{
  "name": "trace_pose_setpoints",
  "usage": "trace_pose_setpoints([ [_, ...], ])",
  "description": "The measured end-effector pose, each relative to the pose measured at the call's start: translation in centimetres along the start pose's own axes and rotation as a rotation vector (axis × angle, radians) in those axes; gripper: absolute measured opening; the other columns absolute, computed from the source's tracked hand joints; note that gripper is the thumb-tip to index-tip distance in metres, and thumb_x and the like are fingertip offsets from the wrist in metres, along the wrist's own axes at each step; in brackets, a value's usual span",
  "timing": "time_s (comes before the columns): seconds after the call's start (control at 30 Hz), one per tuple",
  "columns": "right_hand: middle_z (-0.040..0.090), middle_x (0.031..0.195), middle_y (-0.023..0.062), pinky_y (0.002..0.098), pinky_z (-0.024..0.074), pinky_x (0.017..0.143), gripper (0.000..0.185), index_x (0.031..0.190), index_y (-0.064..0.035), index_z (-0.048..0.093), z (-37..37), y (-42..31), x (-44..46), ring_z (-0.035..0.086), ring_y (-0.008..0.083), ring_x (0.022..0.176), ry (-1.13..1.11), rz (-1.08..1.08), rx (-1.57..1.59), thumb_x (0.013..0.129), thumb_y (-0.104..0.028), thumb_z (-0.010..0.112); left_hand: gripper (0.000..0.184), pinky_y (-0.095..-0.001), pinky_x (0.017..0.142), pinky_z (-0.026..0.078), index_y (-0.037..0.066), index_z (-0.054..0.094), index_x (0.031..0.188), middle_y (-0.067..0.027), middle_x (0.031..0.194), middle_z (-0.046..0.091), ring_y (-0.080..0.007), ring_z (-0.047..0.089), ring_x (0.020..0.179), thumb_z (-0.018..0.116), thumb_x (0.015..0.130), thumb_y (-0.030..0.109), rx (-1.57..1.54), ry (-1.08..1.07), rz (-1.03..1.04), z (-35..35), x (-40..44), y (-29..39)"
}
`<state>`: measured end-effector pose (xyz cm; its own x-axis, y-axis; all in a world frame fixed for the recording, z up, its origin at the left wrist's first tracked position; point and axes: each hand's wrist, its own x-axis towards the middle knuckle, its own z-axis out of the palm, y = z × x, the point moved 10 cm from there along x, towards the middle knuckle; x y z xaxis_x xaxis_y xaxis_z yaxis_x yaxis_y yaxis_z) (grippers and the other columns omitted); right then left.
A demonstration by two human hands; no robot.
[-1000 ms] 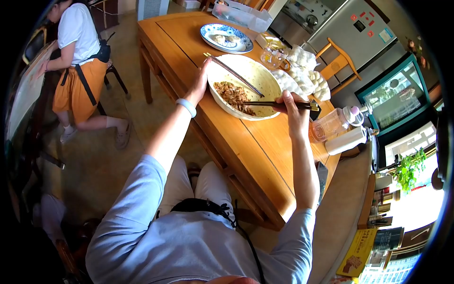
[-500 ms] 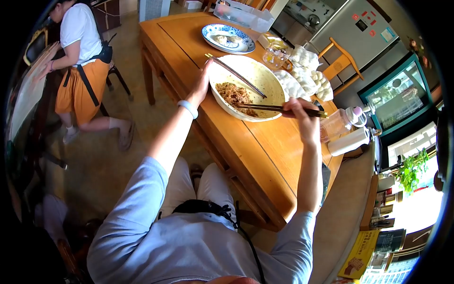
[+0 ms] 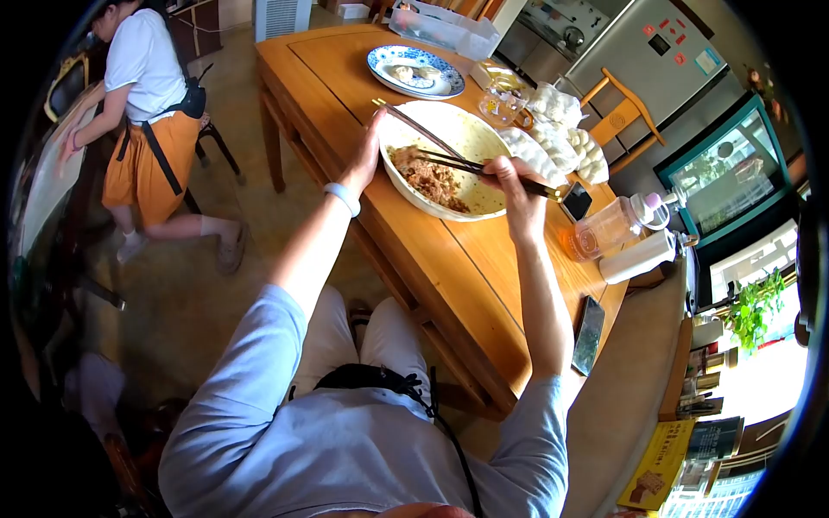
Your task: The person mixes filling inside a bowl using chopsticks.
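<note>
A large cream bowl [image 3: 480, 142] stands on the wooden table, with brown minced filling [image 3: 436, 183] heaped toward its near left side. My left hand [image 3: 366, 155] steadies the bowl at its left rim; some of its fingers are hidden. In my right hand [image 3: 518, 197], closed over the bowl's right edge, is a pair of dark chopsticks [image 3: 453, 161] whose tips reach the upper part of the filling. More chopsticks [image 3: 406, 119] lean across the far left rim, close to my left fingertips, and slope down into the bowl.
Beyond the bowl are a blue-patterned plate [image 3: 416, 71] with dumplings, a glass mug [image 3: 503, 105] and bagged white items [image 3: 553, 142]. Two phones [image 3: 588, 335], a plastic bottle [image 3: 609, 227] and a white cylinder [image 3: 637, 257] lie to the right. Another person [image 3: 151, 104] works at the left.
My right hand has moved left, carrying the chopstick tips up and left across the filling. The bowl has shifted slightly left. Both phones now show more fully.
</note>
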<state>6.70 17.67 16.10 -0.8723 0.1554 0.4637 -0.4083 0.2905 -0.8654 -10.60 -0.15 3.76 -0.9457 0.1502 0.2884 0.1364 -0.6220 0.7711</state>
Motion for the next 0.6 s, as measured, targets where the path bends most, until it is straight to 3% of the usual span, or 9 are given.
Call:
trace_pose_setpoints([
  [0.17, 0.061, 0.075, 0.0073, 0.0255, 0.0490, 0.068, 0.028, 0.078, 0.0037, 0.063, 1.0, 0.8, -0.9, 0.060, 0.0136, 0.071, -0.147, 0.089, -0.082, 0.085, -0.023, 0.061, 0.062, -0.0284, 0.101, 0.028, -0.002, 0.041, 0.127, -0.0113, 0.128, 0.046, -0.0170, 0.042, 0.118, 0.044, 0.088, 0.046, -0.023, -0.065, 0.001, 0.6, -0.2, 0.2],
  [0.23, 0.063, 0.083, 0.0129, 0.0284, 0.0516, 0.073, 0.028, 0.081, 0.0051, 0.063, -0.4, 0.9, -0.9, 0.062, 0.0181, 0.076, -0.191, 0.141, -0.072, 0.086, -0.022, 0.059, 0.060, -0.0283, 0.100, 0.029, -0.003, 0.042, 0.126, -0.0109, 0.127, 0.047, -0.0166, 0.043, 0.117, 0.044, 0.089, 0.045, -0.015, -0.040, 0.039, 0.6, -0.4, 0.7],
  [0.27, 0.062, 0.075, 0.0077, 0.0246, 0.0501, 0.067, 0.027, 0.079, 0.0036, 0.064, -1.2, -0.2, -1.0, 0.061, 0.0137, 0.070, -0.145, 0.141, -0.046, 0.086, -0.022, 0.060, 0.060, -0.0282, 0.100, 0.029, -0.003, 0.042, 0.127, -0.0110, 0.127, 0.047, -0.0166, 0.042, 0.117, 0.043, 0.089, 0.044, -0.012, -0.039, 0.034, 0.6, -0.4, 0.7],
  [0.43, 0.062, 0.068, 0.0102, 0.0264, 0.0513, 0.060, 0.034, 0.073, 0.0036, 0.062, -6.2, -3.6, -1.1, 0.062, 0.0158, 0.060, 0.053, 0.147, -0.147, 0.087, -0.027, 0.058, 0.058, -0.0280, 0.099, 0.030, -0.003, 0.043, 0.125, -0.0108, 0.126, 0.048, -0.0164, 0.044, 0.116, 0.044, 0.090, 0.042, -0.042, -0.037, 0.010, 0.1, 0.3, -0.2],
  [0.53, 0.062, 0.068, 0.0091, 0.0261, 0.0508, 0.059, 0.033, 0.075, 0.0031, 0.062, -4.9, -2.6, -1.6, 0.061, 0.0156, 0.060, 0.058, 0.176, -0.144, 0.086, -0.027, 0.058, 0.056, -0.0284, 0.097, 0.032, -0.002, 0.046, 0.123, -0.0100, 0.123, 0.050, -0.0161, 0.045, 0.113, 0.044, 0.089, 0.043, -0.036, -0.019, 0.033, 0.7, -0.6, 0.9],
  [0.6, 0.062, 0.068, 0.0077, 0.0256, 0.0500, 0.058, 0.032, 0.075, 0.0028, 0.062, -3.6, -0.7, -1.8, 0.061, 0.0149, 0.060, 0.073, 0.148, -0.071, 0.086, -0.027, 0.059, 0.054, -0.0293, 0.096, 0.033, 0.000, 0.048, 0.121, -0.0088, 0.119, 0.052, -0.0161, 0.046, 0.111, 0.043, 0.089, 0.044, -0.044, -0.028, -0.069, 0.5, -0.3, -0.4],
])
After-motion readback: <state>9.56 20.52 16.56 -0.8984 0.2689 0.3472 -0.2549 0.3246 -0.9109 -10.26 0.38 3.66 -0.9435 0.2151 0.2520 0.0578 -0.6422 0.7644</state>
